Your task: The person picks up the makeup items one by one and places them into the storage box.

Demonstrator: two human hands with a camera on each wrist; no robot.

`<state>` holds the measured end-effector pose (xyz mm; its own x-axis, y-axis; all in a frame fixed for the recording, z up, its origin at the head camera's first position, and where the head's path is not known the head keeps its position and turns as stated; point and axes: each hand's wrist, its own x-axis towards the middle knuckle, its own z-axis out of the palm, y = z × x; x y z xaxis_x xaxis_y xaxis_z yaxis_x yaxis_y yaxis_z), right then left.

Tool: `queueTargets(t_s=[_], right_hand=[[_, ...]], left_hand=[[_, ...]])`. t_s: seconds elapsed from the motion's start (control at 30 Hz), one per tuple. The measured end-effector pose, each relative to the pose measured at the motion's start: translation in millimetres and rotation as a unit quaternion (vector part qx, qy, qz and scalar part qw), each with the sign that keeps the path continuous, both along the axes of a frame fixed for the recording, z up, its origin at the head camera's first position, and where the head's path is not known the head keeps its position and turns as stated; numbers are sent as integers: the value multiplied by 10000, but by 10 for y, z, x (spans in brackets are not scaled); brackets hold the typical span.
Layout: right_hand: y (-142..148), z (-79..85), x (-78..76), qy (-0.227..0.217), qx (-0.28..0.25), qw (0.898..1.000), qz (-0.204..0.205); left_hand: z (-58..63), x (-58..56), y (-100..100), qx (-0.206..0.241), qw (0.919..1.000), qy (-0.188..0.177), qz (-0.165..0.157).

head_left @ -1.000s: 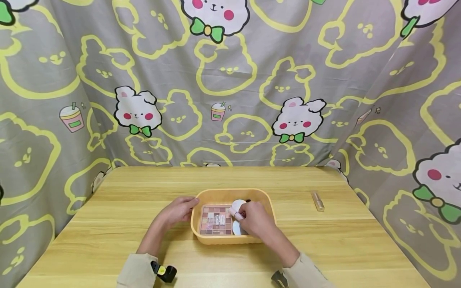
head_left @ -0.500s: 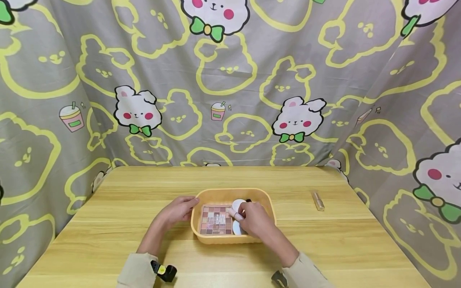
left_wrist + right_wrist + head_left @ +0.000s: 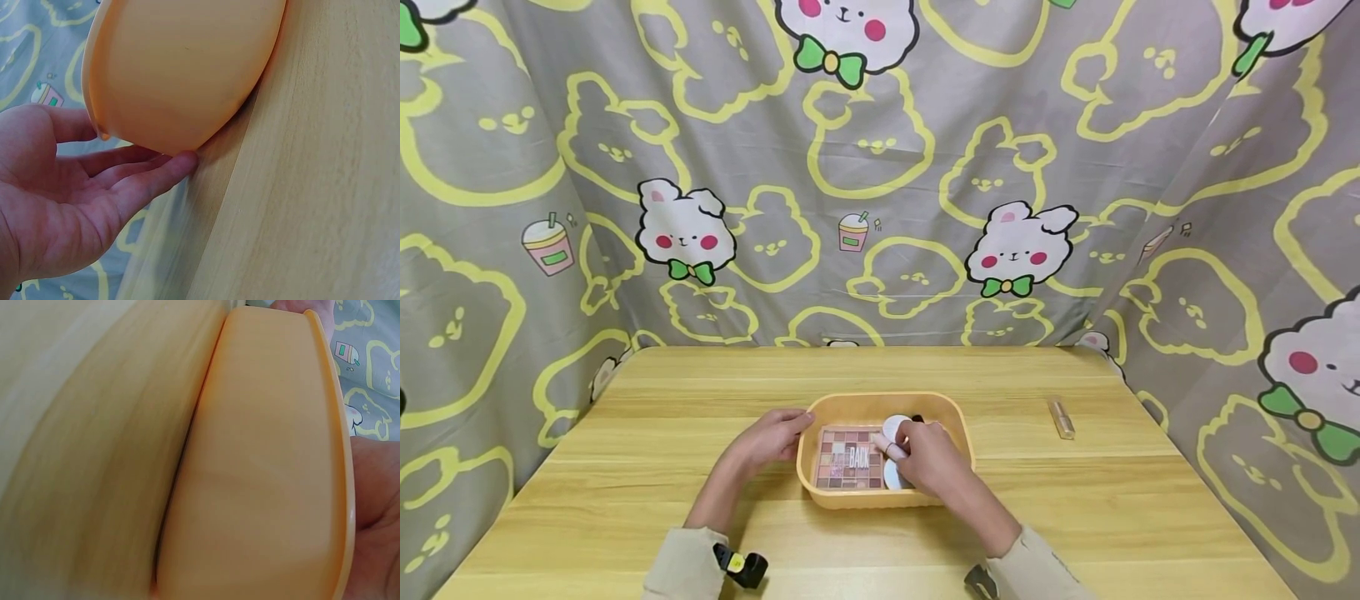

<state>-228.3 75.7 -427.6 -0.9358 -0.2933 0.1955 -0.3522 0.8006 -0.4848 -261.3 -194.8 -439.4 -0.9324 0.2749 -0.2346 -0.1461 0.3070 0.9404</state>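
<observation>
An orange plastic basket (image 3: 880,500) stands on the wooden table. My left hand (image 3: 775,437) grips its left end, thumb at the rim and fingers against the outer wall; the left wrist view shows those fingers (image 3: 144,187) reaching down to the base. Inside, on the left, lies an eyeshadow palette (image 3: 850,471) with "BACK" in white letters. My right hand (image 3: 936,458) reaches into the basket and pinches a pale pink cosmetic tube (image 3: 889,445) beside the palette. Two white round items, one farther back (image 3: 895,427) and one nearer (image 3: 895,477), are partly hidden by that hand.
A slim gold-and-clear cosmetic tube (image 3: 1062,419) lies on the table (image 3: 700,383) to the right of the basket. A small black item (image 3: 917,418) shows behind my right hand. A grey curtain (image 3: 880,167) with rabbit prints hangs around the back and sides.
</observation>
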Motion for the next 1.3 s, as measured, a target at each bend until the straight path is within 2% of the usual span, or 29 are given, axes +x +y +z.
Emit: queueTargets(t_s=[0.33,0.87,1.1,1.3], right_hand=[[3,9,5,-32,105,9999,-55],[25,85,-13,-536,-151,9980,-305],[108,151,-11,-346,-302,9986,-257],[193,225,-54,-255,-347,9982,-408]], left_hand=[[0,-3,-24,-31,10000,34,18],[13,15,-1,-93,10000,-13,30],[11,15,7,-165,9996,-46,208],[11,18,6,-214,9996,-30,195]])
